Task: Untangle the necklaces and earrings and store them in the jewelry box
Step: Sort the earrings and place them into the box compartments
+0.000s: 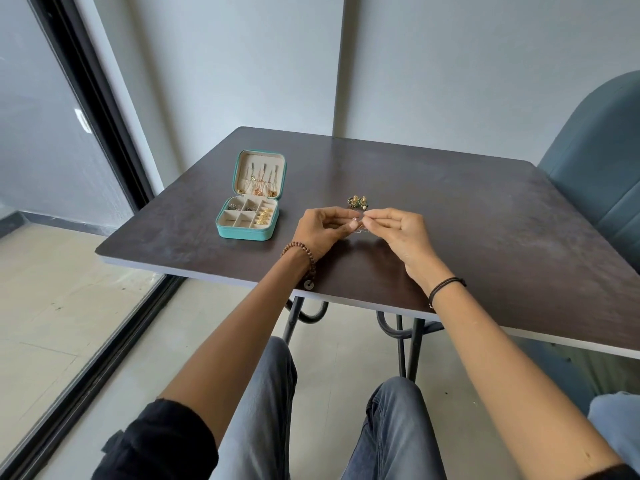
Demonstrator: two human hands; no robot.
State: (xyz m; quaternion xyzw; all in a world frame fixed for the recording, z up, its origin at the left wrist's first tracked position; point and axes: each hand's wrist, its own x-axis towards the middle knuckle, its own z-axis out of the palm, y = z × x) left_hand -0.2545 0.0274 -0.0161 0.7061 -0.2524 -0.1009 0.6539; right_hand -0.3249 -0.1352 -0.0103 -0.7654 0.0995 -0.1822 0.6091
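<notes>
Table room: my dark brown rectangular tabletop (485, 220) has loads of bare surface to the right of my hands and behind them, right up to the far edge at the grey wall. The near edge runs under my wrists.
Left edge: the square teal jewelry box with cream lining (242, 234) sits open near the table's left edge, lid tipped back, well apart from my hands.
Right edge: a blue-grey padded chair (595, 168) stands just past it.
Left hand (320, 227): fingers curled in, thumb and fingertips pinching the thin metal chain (360, 231).
Right hand (403, 233): thumb and forefinger squeezed tight on that same chain, other fingers loosely curled. The two pinches nearly meet.
Chain: a tiny tangle below my fingertips; can't tell if it touches the table.
Earrings: green-and-gold earrings (357, 201) lie just behind my fingertips, looks like two.
Counts: one box, one chain in hand. The necklaces in the lid are too bunched to count.
</notes>
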